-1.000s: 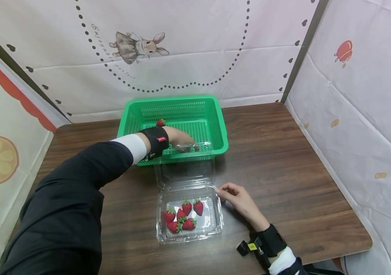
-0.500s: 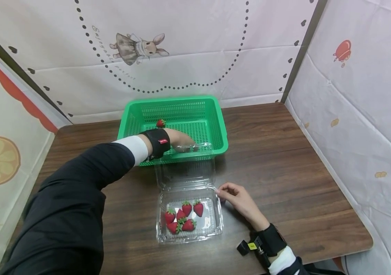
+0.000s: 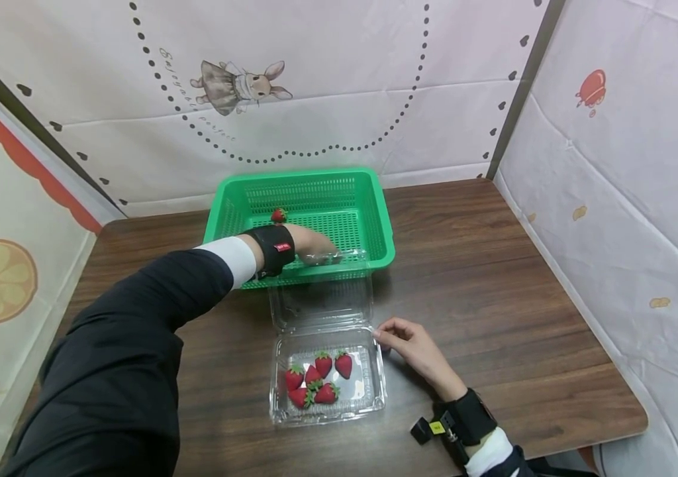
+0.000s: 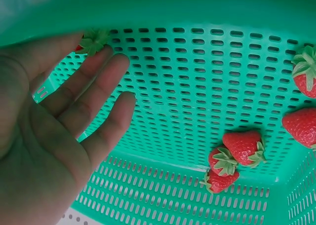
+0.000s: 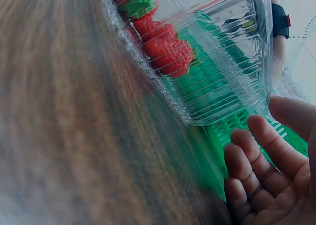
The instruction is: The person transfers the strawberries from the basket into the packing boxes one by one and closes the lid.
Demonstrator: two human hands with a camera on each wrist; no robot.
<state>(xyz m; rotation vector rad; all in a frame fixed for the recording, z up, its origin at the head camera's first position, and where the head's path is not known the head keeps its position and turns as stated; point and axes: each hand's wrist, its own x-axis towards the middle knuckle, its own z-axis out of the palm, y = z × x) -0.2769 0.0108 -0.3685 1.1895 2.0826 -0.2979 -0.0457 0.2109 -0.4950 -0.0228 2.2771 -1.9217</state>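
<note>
My left hand reaches down into the green basket, behind the raised clear lid. In the left wrist view its thumb and forefinger pinch a strawberry mostly hidden by the fingers, leaves showing; the other fingers are loosely bent. The clear plastic clamshell container lies with its lid folded back against the basket. Several strawberries sit in its base. My right hand pinches the container's far right corner between thumb and forefinger, as the right wrist view shows close up.
More strawberries lie in the basket, some against its far side and others toward one end. The wooden table stretches right of the basket. Printed white cloth walls stand behind and at both sides.
Both hands stay nearly where they were, left in the basket and right at the container's corner. The lid's raised edge has sunk slightly; the head view has shifted a little.
</note>
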